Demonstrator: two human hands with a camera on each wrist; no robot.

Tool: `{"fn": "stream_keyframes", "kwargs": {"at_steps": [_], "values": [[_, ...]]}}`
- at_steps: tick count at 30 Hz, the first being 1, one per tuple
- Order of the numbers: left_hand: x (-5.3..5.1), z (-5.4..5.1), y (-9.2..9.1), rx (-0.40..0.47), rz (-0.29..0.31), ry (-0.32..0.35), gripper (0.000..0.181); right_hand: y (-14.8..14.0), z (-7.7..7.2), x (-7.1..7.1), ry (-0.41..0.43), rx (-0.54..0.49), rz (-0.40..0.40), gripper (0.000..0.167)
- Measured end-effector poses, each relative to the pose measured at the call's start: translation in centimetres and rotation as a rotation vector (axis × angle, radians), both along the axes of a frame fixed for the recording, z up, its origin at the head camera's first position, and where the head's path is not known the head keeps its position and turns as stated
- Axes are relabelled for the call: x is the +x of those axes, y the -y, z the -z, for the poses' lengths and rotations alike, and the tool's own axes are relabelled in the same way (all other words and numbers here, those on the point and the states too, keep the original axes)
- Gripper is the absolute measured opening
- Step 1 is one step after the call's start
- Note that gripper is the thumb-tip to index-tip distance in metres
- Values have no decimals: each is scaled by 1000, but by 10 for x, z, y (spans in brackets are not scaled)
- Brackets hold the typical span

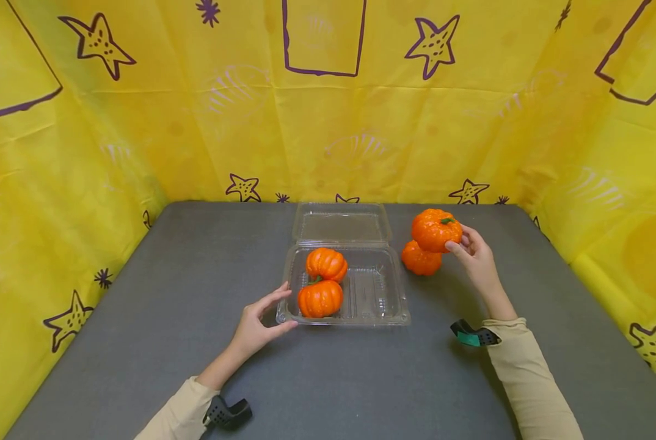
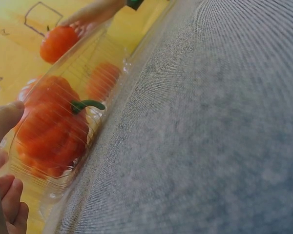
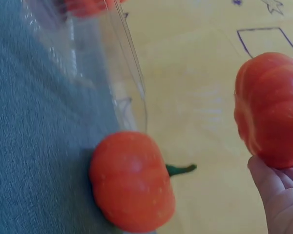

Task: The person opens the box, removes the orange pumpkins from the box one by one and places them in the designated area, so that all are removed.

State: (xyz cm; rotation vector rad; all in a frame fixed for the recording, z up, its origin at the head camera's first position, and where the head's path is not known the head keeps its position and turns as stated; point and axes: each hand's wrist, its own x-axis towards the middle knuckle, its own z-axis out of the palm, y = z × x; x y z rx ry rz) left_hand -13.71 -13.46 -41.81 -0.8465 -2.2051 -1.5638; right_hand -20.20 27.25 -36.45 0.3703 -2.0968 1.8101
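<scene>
Orange pumpkin (image 1: 433,231) is pinched by the right hand (image 1: 479,261), raised near another pumpkin (image 1: 421,261) on the surface (image 1: 333,379). The left hand (image 1: 251,330), its thumb and fingers spread, is beside the clear container (image 1: 365,290) holding two pumpkins (image 1: 320,299).

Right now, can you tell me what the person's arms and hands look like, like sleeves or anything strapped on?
The left sleeve and right sleeve are long and plain beige. The left hand and right hand are ungloved. Each wrist has an angular black device: the left device and the right device, which bears a green patch. No cables show.
</scene>
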Motion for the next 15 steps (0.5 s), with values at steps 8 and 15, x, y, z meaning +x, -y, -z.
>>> {"fn": "stream_keyframes", "kwargs": {"at_steps": [8, 15], "values": [[1, 0, 1, -19, -13, 12, 51, -15, 2, -2, -2, -28, 44, 52], [0, 1, 0, -6, -8, 5, 52, -32, 8, -6, 20, -49, 145, 42]]}}
